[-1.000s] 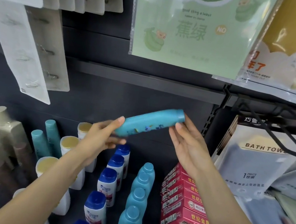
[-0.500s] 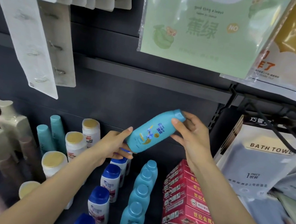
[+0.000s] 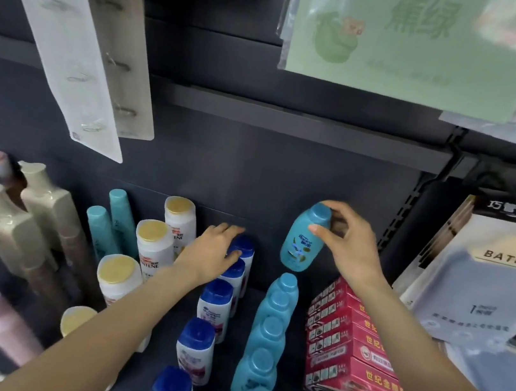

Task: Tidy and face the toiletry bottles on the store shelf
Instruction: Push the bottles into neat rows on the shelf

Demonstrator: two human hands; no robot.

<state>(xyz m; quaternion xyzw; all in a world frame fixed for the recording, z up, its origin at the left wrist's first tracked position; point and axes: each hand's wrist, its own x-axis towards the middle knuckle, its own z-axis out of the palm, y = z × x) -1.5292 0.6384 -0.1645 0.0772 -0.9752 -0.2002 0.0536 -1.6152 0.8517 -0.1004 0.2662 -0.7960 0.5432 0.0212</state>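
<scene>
- Teal bottle is hanging in your right hand, nearly upright with its cap on top and its printed label turned toward you.
- Your right fingers are pinching the bottle just below the cap, with the thumb curling over the cap itself.
- A second ago this bottle was lying almost sideways in the air between both hands; half a second ago it was tilted; now it is standing up, and only the right hand is carrying it.
- Your left hand is letting go of nothing now: it has dropped away and is resting, fingers fairly straight and holding nothing, on the caps at the back of the blue-capped bottles.
- You are holding the bottle above the back end of the teal row, which is running from the dark back panel toward you, just beside the red boxes on its right.
- Judging from this, the turning and checking is done, and you are about to set the bottle down behind the rearmost teal one, label forward.
- Meanwhile your left hand seems to be starting on the neighbouring blue-capped row, probably pushing or straightening it.
- Yellow-capped bottles are standing just left of that hand, untouched.
</scene>
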